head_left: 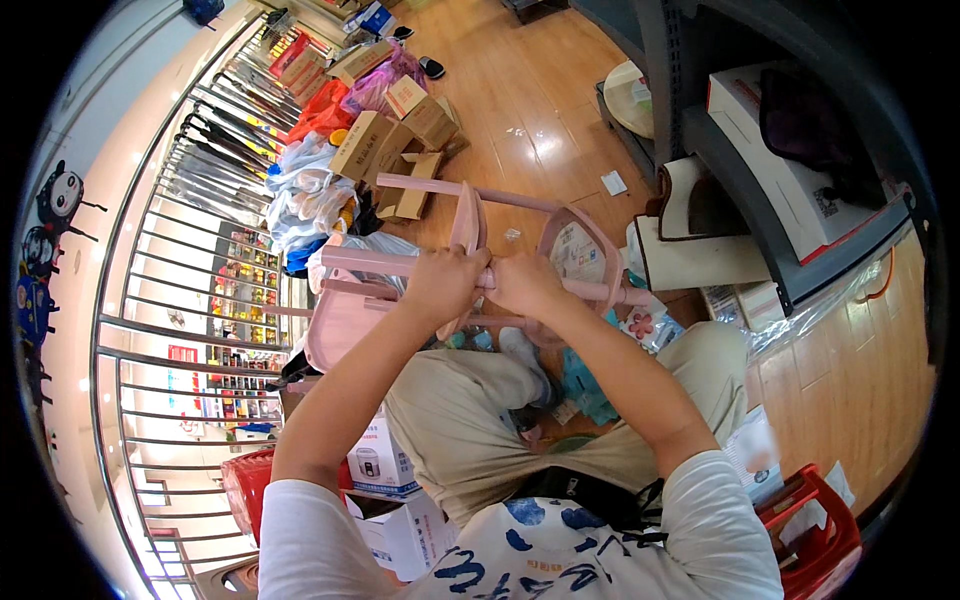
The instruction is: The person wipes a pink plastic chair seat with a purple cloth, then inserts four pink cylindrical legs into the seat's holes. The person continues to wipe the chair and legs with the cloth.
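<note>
Across my lap lies a pink plastic rack (345,335) on its side, made of rounded trays joined by tubes. My left hand (447,287) is closed around a pink tube (370,261) beside the middle tray (466,220). Close against it, my right hand (525,284) grips the same line of tubing on the other side of that tray's edge. An end tray (580,252) with a label inside sits beyond my right hand. Another long tube (500,197) runs along the rack's far side. My fingers hide the joint between them.
A metal railing (190,350) stands at left. Cardboard boxes (365,145) and plastic bags (305,195) lie beyond the rack. Dark shelving (690,130) holds a white box (770,170) at right. Red plastic stools (815,535) (245,485) stand on both sides of me.
</note>
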Tool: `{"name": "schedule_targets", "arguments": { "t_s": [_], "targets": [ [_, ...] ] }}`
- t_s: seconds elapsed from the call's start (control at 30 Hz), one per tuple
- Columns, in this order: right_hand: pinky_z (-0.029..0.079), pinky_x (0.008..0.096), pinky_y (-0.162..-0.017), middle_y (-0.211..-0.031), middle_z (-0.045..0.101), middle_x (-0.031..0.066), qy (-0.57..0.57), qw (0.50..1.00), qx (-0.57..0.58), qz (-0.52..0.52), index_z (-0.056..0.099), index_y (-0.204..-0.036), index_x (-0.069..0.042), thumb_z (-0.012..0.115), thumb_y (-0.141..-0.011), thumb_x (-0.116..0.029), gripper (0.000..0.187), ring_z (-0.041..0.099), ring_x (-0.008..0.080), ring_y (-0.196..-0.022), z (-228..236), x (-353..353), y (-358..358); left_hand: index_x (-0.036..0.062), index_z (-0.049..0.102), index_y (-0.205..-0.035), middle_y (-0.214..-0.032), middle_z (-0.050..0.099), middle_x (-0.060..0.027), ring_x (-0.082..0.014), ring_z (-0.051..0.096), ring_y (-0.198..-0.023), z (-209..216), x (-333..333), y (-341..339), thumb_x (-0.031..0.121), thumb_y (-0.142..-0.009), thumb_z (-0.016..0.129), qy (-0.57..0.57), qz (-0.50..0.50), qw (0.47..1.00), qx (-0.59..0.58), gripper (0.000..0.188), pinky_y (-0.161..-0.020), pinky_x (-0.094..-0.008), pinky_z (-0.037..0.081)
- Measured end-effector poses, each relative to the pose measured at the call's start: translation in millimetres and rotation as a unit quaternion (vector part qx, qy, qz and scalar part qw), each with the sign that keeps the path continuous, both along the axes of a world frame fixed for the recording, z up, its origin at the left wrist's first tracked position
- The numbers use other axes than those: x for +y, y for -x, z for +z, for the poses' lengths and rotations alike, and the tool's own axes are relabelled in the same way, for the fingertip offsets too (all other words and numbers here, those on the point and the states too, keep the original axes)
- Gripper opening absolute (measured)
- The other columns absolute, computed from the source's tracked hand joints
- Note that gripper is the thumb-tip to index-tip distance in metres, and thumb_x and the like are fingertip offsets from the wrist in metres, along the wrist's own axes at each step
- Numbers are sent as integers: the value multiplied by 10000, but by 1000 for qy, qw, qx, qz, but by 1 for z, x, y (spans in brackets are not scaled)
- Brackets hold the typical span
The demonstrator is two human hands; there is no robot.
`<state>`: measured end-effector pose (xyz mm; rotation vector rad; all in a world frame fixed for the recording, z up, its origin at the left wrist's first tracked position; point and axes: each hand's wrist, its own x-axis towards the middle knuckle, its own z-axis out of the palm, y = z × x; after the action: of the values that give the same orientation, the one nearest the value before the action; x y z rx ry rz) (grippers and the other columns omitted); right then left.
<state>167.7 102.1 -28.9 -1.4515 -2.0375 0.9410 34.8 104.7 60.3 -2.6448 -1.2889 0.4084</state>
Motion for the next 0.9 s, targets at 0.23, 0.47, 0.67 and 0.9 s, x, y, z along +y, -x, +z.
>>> {"name": "schedule_targets", "arguments": {
  "t_s": [0.23,0.47,0.67,0.9],
  "targets": [
    [502,435,-632,-745,635,237,43,992,45,107,658,-767,26,652,-659,-276,320,642,371,-711,5,13,-22,121,579,-981,-802,626,-142,-324,634,-777,-1,1,-6,231,-692,680,15,4,1000,7,325,-686,-449,486],
    [484,419,-595,-744,635,222,74,988,88,105,649,-791,7,644,-673,-283,313,632,368,-693,-9,19,-24,116,590,-1004,-778,627,-151,-338,623,-791,2,9,-12,215,-694,686,29,-32,999,-22,339,-690,-457,471],
    [503,463,-644,-747,644,169,-115,992,49,-3,622,-833,-88,575,-759,-237,173,636,360,-721,-26,16,-28,130,640,-962,-804,622,-167,-350,617,-808,26,31,14,291,-695,726,77,0,997,-19,324,-709,-458,476],
    [494,445,-684,-833,654,171,-77,991,88,58,617,-846,-49,623,-756,-356,320,626,360,-801,-17,6,-19,88,624,-938,-837,627,-159,-337,605,-842,24,34,8,247,-662,741,57,-25,998,-10,340,-743,-448,456]
  ]
}}
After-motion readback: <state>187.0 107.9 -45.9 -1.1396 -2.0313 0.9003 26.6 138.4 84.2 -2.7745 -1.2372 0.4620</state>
